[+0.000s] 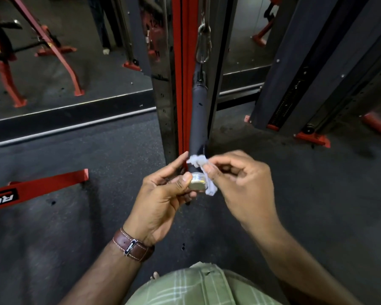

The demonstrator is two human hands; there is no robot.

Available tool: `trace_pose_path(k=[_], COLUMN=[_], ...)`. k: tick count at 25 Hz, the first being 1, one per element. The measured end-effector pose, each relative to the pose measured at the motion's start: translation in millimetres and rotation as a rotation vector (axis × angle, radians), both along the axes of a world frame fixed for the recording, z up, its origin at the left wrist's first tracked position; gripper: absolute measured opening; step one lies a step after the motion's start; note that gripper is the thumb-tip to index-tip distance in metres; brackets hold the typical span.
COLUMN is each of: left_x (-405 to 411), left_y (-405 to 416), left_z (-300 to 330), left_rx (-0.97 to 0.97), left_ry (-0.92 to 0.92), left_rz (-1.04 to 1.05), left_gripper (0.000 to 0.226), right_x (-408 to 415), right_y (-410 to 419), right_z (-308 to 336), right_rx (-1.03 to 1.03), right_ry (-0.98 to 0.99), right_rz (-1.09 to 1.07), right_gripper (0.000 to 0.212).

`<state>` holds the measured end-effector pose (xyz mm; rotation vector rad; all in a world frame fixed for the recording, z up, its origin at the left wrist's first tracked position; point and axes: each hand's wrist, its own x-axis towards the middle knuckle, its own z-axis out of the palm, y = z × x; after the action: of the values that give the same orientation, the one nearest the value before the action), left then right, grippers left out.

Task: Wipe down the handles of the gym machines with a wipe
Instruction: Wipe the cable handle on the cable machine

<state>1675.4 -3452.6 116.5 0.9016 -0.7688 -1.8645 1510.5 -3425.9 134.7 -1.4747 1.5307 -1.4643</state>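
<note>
The dark rubber floor (97,216) spreads under everything, with a mirror (64,62) along the wall at the far left. A tall cable machine (178,84) with a red upright stands straight ahead, a second dark column (317,62) leaning in at the right. A red frame foot (37,190) lies on the floor to the left. From a steel carabiner (204,44) hangs the black bar handle (198,119), pointing down toward the person. The left hand (163,199), a brown leather watch strap (133,246) on its wrist, holds the handle's lower end, thumb pressed against the metal end cap (197,183) and fingers curled behind it. The right hand (240,179) pinches a crumpled white wipe (201,168) in curled fingers, the wipe draped against the handle just above and beside the cap.
</note>
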Motion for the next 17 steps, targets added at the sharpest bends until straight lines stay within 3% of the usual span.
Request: trace_pose_path(k=[6,9,12,14,17], left_x=[-3,1,-5,-18,-40], left_y=[1,6,-8,-36,-74], left_z=[5,6,1,3,19], left_rx=[0.007,0.001,-0.002,0.050,0.229], left_ry=[-0.012,-0.007,-0.091,-0.076,0.127], left_rz=[-0.030,-0.023,-0.044,-0.117,-0.178], left_gripper=[0.055,0.056,0.045,0.043,0.039], right_x=[1,4,-1,-8,-7], right_y=[-23,2,-2,-12,-2], right_z=[6,2,7,19,31], right_rx=[-0.032,0.049,0.078,0.063,0.053], right_ry=[-0.084,-0.170,-0.179,-0.026,0.324], right_rz=[-0.107,-0.036,-0.070,-0.084,0.038], right_gripper=[0.013,0.010,0.008,0.008,0.010])
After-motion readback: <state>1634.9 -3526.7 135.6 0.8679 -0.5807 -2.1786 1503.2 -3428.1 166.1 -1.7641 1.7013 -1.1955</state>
